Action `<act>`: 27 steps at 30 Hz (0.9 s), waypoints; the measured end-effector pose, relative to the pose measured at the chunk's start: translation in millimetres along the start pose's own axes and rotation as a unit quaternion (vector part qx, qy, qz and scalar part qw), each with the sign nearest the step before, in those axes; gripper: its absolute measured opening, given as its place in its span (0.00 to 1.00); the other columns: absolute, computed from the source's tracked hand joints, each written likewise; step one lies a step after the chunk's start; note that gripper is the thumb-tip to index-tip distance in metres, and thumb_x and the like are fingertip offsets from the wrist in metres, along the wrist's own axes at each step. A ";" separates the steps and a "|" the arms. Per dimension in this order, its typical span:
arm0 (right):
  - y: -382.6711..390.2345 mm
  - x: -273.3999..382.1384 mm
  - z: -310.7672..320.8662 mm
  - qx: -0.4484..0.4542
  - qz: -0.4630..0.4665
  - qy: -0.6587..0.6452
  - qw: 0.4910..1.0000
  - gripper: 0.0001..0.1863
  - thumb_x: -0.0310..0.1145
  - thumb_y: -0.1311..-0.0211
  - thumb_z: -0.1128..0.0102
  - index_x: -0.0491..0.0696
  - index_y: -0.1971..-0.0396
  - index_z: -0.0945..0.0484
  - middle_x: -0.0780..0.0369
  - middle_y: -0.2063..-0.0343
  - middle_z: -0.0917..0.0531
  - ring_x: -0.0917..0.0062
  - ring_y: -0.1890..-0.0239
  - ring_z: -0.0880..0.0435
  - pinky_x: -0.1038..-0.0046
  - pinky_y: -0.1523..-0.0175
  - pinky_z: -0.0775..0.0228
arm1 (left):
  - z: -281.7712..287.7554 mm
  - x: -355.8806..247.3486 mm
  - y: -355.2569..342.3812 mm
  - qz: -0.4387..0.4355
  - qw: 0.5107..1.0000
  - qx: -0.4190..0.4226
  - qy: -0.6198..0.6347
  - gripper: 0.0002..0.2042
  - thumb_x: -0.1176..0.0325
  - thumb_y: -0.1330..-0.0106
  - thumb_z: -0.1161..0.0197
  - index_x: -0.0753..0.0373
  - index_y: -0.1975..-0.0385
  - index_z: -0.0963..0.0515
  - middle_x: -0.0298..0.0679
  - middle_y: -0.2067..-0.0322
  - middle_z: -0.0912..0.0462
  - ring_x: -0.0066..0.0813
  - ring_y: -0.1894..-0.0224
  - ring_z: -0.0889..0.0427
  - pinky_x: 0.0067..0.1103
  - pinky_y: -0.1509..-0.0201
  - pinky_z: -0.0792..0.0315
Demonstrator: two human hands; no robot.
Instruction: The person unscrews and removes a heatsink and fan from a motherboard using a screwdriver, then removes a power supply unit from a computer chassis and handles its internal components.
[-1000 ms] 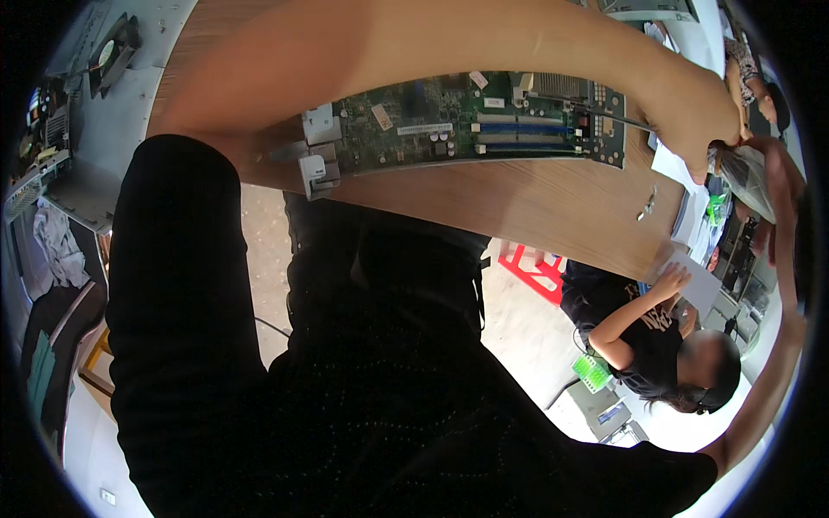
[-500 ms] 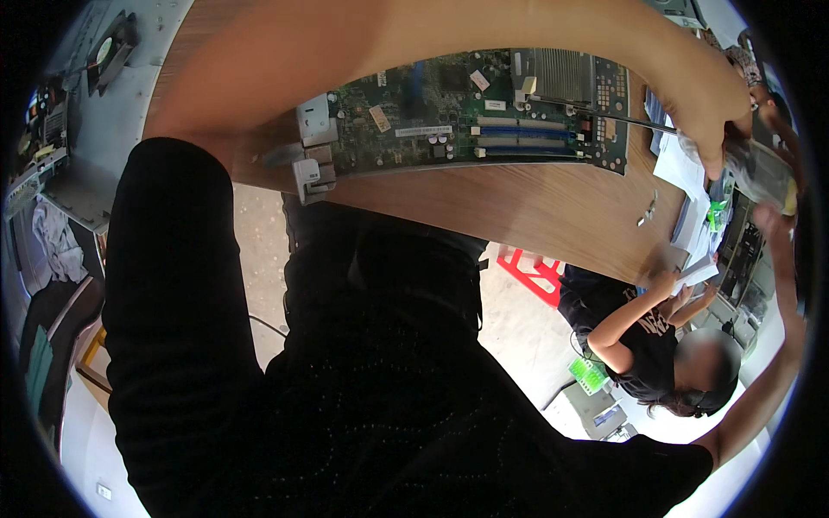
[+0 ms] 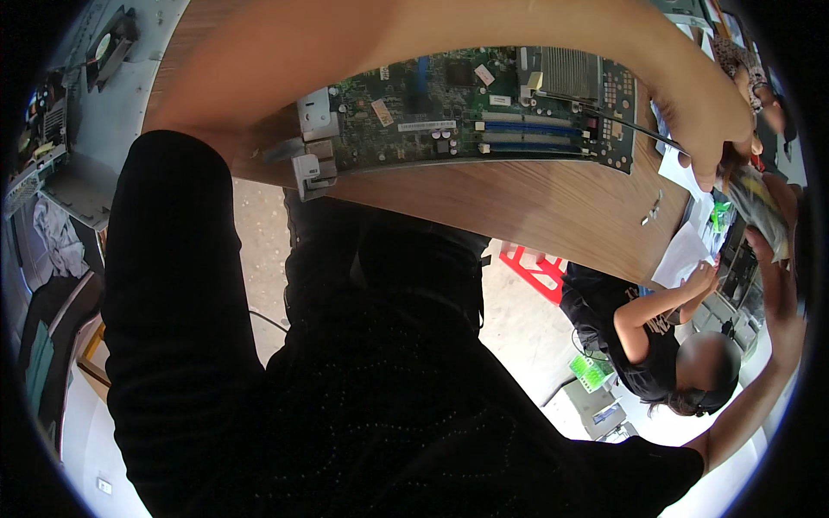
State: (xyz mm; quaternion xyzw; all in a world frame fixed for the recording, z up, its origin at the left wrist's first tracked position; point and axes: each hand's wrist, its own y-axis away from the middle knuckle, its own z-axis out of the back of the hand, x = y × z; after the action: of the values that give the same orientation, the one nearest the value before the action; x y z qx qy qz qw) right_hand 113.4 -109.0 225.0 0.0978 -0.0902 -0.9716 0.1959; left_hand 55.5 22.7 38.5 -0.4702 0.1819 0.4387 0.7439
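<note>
A green computer circuit board point(image 3: 466, 129) lies on the wooden table. It carries blue and white memory slots and a silver heatsink point(image 3: 566, 73). My left arm reaches across above the board from the left. At the far right, my left hand point(image 3: 708, 129) is closed around the end of a screwdriver point(image 3: 639, 128), whose handle is hidden. Its thin dark shaft slants toward the heatsink's lower corner. My right hand point(image 3: 771, 259), near the right rim, grips a crumpled grey and yellow bag point(image 3: 757, 207) beside the left hand. Distortion blurs its fingers there.
Small metal pieces point(image 3: 652, 209) lie on the table point(image 3: 535, 203), near white papers point(image 3: 682, 259). A co-worker in black point(image 3: 648, 337) handles papers at the right, by a red stool point(image 3: 535, 272). An open metal case with a fan point(image 3: 110, 52) stands at the left.
My right hand and the bag have moved down. My left hand has shifted slightly downward with the screwdriver. The co-worker's hands and the papers have moved.
</note>
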 end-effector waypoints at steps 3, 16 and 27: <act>-17.0 -6.1 14.0 0.222 -0.379 -0.390 0.810 0.18 0.40 0.35 0.28 0.40 0.57 0.18 0.57 0.68 0.13 0.72 0.67 0.12 0.70 0.65 0.21 | -7.8 3.9 -15.0 -0.018 0.999 0.028 0.013 0.29 0.53 0.38 0.30 0.67 0.42 0.22 0.44 0.65 0.11 0.33 0.62 0.11 0.28 0.56 0.20; 12.6 -23.1 15.5 0.152 -0.264 -0.043 0.952 0.20 0.46 0.30 0.37 0.40 0.65 0.17 0.56 0.73 0.15 0.69 0.81 0.21 0.66 0.76 0.29 | -5.3 4.8 -14.9 -0.015 1.000 0.009 0.017 0.26 0.54 0.37 0.29 0.71 0.48 0.19 0.46 0.62 0.12 0.33 0.64 0.11 0.28 0.58 0.21; 53.5 -46.6 -14.6 0.089 -0.243 0.063 0.964 0.33 0.54 0.20 0.56 0.41 0.32 0.32 0.49 0.46 0.18 0.61 0.44 0.16 0.64 0.40 0.22 | -7.5 -8.8 -1.2 0.044 0.998 0.000 -0.035 0.27 0.52 0.36 0.33 0.72 0.49 0.21 0.46 0.64 0.12 0.34 0.62 0.11 0.29 0.57 0.22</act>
State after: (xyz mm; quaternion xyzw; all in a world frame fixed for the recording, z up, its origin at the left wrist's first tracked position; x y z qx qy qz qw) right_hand 178.2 -140.9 229.6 0.1952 -0.1369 -0.9698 -0.0505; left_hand 52.7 11.8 41.4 -0.4463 0.1765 0.4873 0.7295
